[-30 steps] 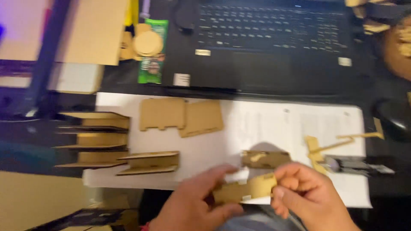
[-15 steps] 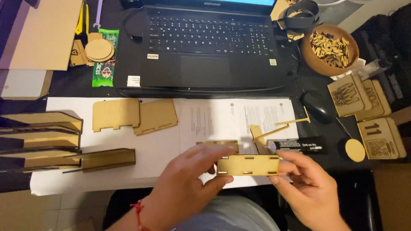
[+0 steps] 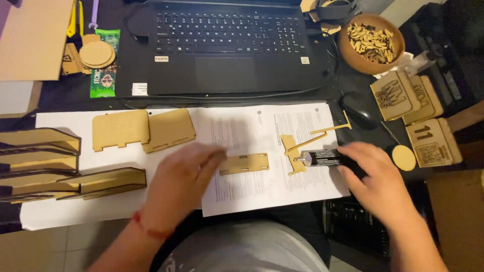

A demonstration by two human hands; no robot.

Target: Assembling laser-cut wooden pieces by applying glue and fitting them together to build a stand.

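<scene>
My left hand hovers blurred over the white paper sheets, fingers spread and holding nothing. Its fingertips are just left of a flat slotted wooden strip that lies on the paper. My right hand closes over the rear end of a black glue tube. The tube's nozzle points left at a small wooden cross-shaped piece. A thin angled wooden stick lies just above the tube.
Two flat wooden panels lie on the paper at left, beside stacked wooden trays. A laptop sits behind. A bowl of wooden bits, a mouse, wooden plaques and a round disc are at right.
Both hands have let go of the slotted strip, which now lies on the paper. My right hand moved right onto the glue tube; my left hand pulled back left.
</scene>
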